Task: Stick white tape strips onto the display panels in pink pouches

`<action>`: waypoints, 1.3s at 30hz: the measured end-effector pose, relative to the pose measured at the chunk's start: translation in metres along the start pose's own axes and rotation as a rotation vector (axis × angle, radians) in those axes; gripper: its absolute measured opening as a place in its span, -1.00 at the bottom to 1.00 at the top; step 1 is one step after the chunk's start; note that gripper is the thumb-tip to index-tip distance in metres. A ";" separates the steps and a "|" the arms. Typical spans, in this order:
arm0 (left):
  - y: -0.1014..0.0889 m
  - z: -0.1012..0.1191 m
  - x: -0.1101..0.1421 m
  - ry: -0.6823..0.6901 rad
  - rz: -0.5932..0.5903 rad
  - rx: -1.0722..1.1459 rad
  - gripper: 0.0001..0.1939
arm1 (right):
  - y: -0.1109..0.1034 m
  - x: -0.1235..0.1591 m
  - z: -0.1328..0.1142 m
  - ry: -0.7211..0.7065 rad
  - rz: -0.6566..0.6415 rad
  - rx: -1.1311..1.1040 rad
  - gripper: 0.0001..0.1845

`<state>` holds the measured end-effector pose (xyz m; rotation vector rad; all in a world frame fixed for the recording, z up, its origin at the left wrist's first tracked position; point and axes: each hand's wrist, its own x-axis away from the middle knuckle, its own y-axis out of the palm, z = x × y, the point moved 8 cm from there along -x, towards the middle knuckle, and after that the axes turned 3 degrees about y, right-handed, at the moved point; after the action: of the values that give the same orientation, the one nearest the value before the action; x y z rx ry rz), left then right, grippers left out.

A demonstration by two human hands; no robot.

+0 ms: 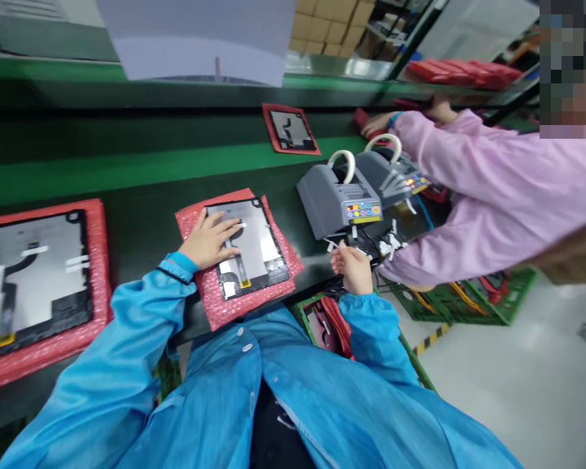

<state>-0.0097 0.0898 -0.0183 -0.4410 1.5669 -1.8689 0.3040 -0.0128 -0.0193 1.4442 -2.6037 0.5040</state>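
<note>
Blue sleeves frame the view: left hand [209, 240] lies flat, fingers spread, on the tablet back panel [250, 246]; right hand [352, 266] pinches tape at the tape dispenser [338, 200]. A loosened press could let the panel slide off its red bubble wrap [224, 306].

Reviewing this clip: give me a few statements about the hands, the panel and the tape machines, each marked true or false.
1. The left hand lies flat on the panel. True.
2. That panel rests on blue foam. False: it rests on a red bubble-wrap sheet.
3. The right hand is at the front of the nearer grey tape dispenser. True.
4. Only one tape dispenser is on the bench. False: a second dispenser stands behind it.
5. The co-worker's sleeve is pink. True.
</note>
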 end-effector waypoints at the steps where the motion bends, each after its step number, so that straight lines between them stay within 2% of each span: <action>1: -0.003 0.001 -0.004 0.014 0.016 -0.012 -0.39 | -0.017 -0.002 0.009 0.018 0.082 -0.132 -0.45; 3: -0.009 0.006 -0.012 0.035 0.050 -0.029 -0.41 | -0.035 -0.010 0.015 0.008 0.169 -0.304 -0.47; 7: -0.019 0.023 -0.026 0.034 0.107 -0.033 -0.48 | -0.032 -0.030 -0.001 -0.121 0.168 -0.423 -0.53; 10: -0.021 0.035 -0.029 0.053 0.117 -0.023 -0.54 | -0.039 -0.024 -0.013 -0.307 0.236 -0.434 -0.55; 12: -0.023 0.038 -0.030 0.056 0.138 -0.003 -0.57 | -0.046 -0.016 -0.012 -0.370 0.290 -0.414 -0.56; 17: -0.029 0.042 -0.036 0.057 0.196 0.067 -0.59 | -0.052 -0.015 -0.004 -0.387 0.337 -0.364 -0.51; 24: -0.029 0.051 -0.042 0.072 0.218 0.097 -0.64 | -0.046 -0.034 -0.006 -0.373 0.383 -0.383 -0.43; 28: -0.032 0.058 -0.048 0.072 0.211 0.151 -0.66 | -0.048 -0.028 -0.013 -0.414 0.388 -0.361 -0.40; 31: -0.038 0.072 -0.057 0.055 0.207 0.243 -0.67 | -0.033 -0.009 -0.031 -0.479 0.240 -0.274 -0.41; 36: -0.043 0.100 -0.073 0.039 0.160 0.439 -0.72 | 0.033 0.022 -0.058 -0.441 -0.242 -0.153 -0.47; 39: -0.041 0.101 -0.071 0.014 0.132 0.503 -0.78 | 0.067 0.024 -0.063 -0.365 -0.420 -0.133 -0.46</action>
<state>0.0948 0.0650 0.0543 -0.0952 1.0470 -2.0694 0.2316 0.0221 0.0313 2.1222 -2.3984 0.0149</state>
